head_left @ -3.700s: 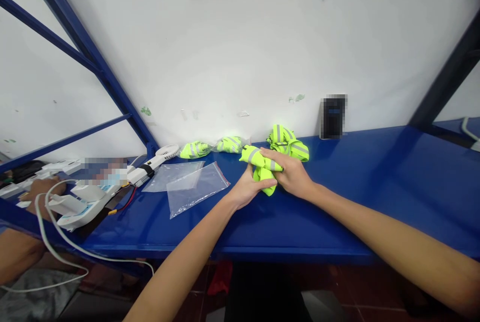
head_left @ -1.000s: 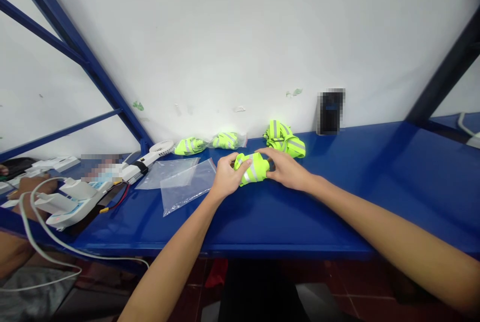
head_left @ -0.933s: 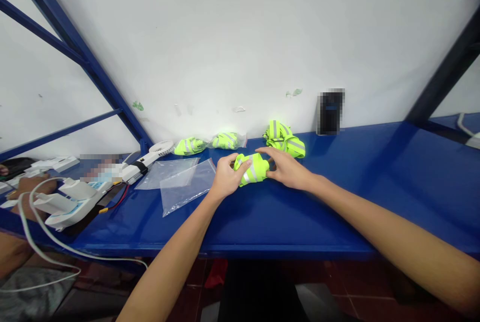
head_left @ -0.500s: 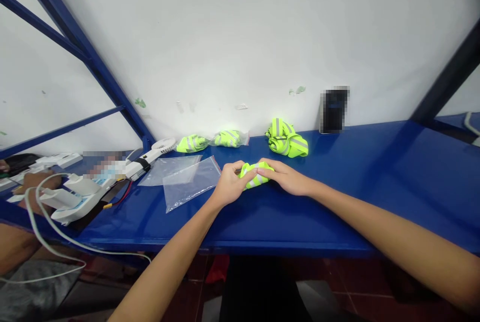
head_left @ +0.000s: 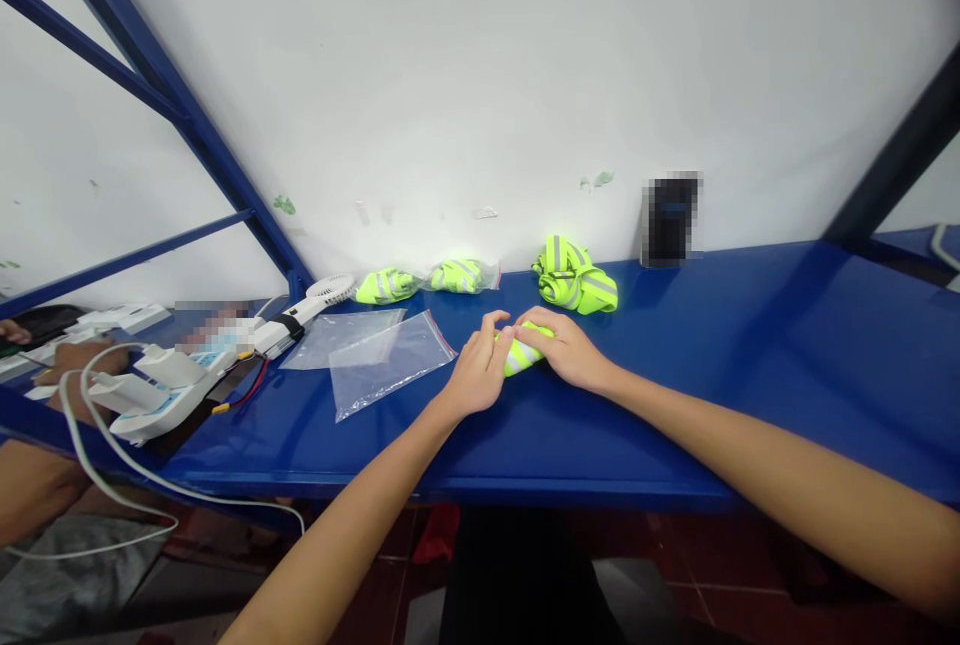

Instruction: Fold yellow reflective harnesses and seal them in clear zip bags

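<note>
A small folded bundle of yellow-green reflective fabric lies between my hands over the blue table. My left hand grips its left side, thumb on top, index finger bent. From the right, my right hand closes over the bundle's upper right part and hides some of it. Behind them rests a looser tangle of the same fabric. Two flat clear zip bags, a nearer one and a farther one, overlap to the left. Two bagged bundles sit by the wall.
At the left are a white power strip with plugs and cables, and a small white fan. Another person's hand is beyond the strip. A dark blurred object leans on the wall.
My left hand has shifted slightly right and its index finger has lifted and bent. The bundle is tilted more and more of it is covered by my hands.
</note>
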Motion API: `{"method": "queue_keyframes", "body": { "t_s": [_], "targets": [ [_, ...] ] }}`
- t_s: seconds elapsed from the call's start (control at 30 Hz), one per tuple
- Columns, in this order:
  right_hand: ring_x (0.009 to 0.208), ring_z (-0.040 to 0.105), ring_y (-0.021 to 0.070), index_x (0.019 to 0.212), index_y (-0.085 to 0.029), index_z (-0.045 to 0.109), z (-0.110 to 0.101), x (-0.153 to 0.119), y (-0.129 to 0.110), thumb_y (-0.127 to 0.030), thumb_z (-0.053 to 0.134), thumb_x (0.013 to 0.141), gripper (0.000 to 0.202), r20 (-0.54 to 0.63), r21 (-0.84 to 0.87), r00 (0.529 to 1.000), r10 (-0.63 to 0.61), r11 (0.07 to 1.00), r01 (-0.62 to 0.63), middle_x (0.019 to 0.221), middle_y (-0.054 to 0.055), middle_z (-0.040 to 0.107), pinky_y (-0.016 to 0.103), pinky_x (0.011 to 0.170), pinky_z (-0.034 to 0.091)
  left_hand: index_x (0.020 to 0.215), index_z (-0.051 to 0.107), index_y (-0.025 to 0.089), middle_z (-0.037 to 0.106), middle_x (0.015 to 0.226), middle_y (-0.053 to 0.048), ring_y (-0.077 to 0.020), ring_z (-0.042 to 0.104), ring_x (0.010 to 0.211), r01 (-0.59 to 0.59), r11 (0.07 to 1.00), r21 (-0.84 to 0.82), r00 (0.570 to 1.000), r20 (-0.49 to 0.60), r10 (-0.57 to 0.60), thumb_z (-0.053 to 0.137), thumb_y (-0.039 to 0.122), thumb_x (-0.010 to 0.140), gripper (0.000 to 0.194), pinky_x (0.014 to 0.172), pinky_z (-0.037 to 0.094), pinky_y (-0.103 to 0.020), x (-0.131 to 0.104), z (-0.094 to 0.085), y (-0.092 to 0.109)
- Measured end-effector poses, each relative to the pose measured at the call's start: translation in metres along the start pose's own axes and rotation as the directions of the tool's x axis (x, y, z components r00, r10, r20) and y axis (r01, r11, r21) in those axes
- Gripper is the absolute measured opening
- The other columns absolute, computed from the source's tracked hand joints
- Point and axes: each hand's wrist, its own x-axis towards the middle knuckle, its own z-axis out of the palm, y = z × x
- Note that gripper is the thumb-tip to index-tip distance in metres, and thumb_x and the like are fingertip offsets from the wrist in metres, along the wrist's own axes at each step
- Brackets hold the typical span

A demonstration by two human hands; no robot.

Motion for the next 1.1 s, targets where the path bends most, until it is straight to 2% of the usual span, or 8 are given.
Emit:
{"method": "queue_keyframes", "body": {
  "t_s": [0.1,0.23,0.33,0.43,0.5,0.67,0.93,1.1],
  "targets": [
    [0.084,0.057,0.019,0.077,-0.019,0.068,0.001,0.003,0.002,-0.04,0.054,0.087,0.027,-0.023,0.056,0.999,0.025,0.998,-0.023,0.087,0.004,0.062,0.032,0.079,0.041,0.128,0.038,0.022,0.063,0.104,-0.008,-0.0222,0.059,0.101,-0.016,1.0,0.009,0.999,-0.033,0.016,0.026,0.049,0.098,0.042,0.092,0.042,-0.039,0.0,0.003,0.001],
    [0.102,0.056,0.0229,0.067,-0.018,0.064,0.002,0.009,0.001,-0.037,0.062,0.079,0.022,-0.06,0.141,0.995,0.083,0.987,-0.074,0.105,0.007,0.062,0.037,0.095,0.038,0.125,0.035,0.021,0.057,0.109,-0.009,-0.0213,0.056,0.101,-0.069,0.997,0.047,0.993,-0.092,0.073,0.029,0.044,0.099,0.036,0.091,0.041,-0.038,0.002,0.004,0.001],
    [0.112,0.053,0.024,0.089,-0.021,0.068,-0.001,0.009,-0.005,-0.033,0.067,0.074,0.019,-0.095,0.229,0.984,0.148,0.966,-0.124,0.118,0.005,0.059,0.039,0.1,0.037,0.116,0.039,0.019,0.052,0.112,-0.01,-0.0209,0.05,0.102,-0.191,0.97,0.152,0.968,-0.134,0.211,0.033,0.041,0.098,0.029,0.094,0.039,-0.037,0.008,0.0,0.001],
    [0.099,0.06,0.0217,0.132,-0.032,0.048,-0.006,0.007,-0.008,-0.029,0.073,0.071,0.066,0.047,0.418,0.964,0.262,0.872,-0.257,0.116,0.003,0.06,0.038,0.087,0.049,0.11,0.042,0.019,0.051,0.107,-0.01,-0.0216,0.045,0.1,-0.301,0.918,0.258,0.931,-0.131,0.342,0.037,0.038,0.097,0.024,0.094,0.037,-0.037,0.012,-0.005,-0.002],
    [0.092,0.063,0.0212,0.14,-0.035,0.035,-0.011,0.005,-0.009,-0.028,0.077,0.068,0.083,0.187,0.507,0.93,0.317,0.779,-0.368,0.112,0.003,0.062,0.038,0.078,0.055,0.11,0.043,0.018,0.051,0.105,-0.01,-0.0227,0.044,0.1,-0.36,0.88,0.31,0.906,-0.109,0.409,0.037,0.036,0.097,0.023,0.093,0.037,-0.039,0.012,-0.006,-0.005],
    [0.081,0.064,0.0203,0.114,-0.022,0.054,-0.017,0.005,-0.009,-0.026,0.086,0.055,0.067,0.282,0.471,0.901,0.329,0.77,-0.429,0.094,0.003,0.064,0.035,0.066,0.057,0.107,0.046,0.018,0.054,0.103,-0.01,-0.0229,0.044,0.096,-0.416,0.842,0.345,0.875,-0.103,0.474,0.032,0.028,0.097,0.02,0.089,0.037,-0.039,0.007,-0.004,-0.011],
    [0.07,0.058,0.0149,0.087,-0.022,0.046,-0.006,0.001,-0.005,-0.032,0.081,0.058,0.047,0.151,0.49,0.954,0.259,0.818,-0.3,0.076,-0.006,0.057,0.028,0.065,0.047,0.121,0.055,0.022,0.053,0.095,-0.005,-0.0191,0.046,0.09,-0.364,0.902,0.231,0.91,-0.119,0.397,0.036,0.03,0.098,0.031,0.088,0.036,-0.035,0.009,-0.007,0.003],
    [0.075,0.051,0.0157,0.085,-0.021,0.047,-0.004,0.002,-0.006,-0.035,0.078,0.061,0.042,0.028,0.271,0.988,0.155,0.95,-0.156,0.076,-0.006,0.051,0.027,0.068,0.042,0.127,0.056,0.023,0.049,0.095,-0.006,-0.0199,0.046,0.092,-0.34,0.894,0.291,0.916,-0.111,0.384,0.034,0.03,0.098,0.037,0.089,0.037,-0.035,0.01,-0.003,-0.001]
  ]
}}
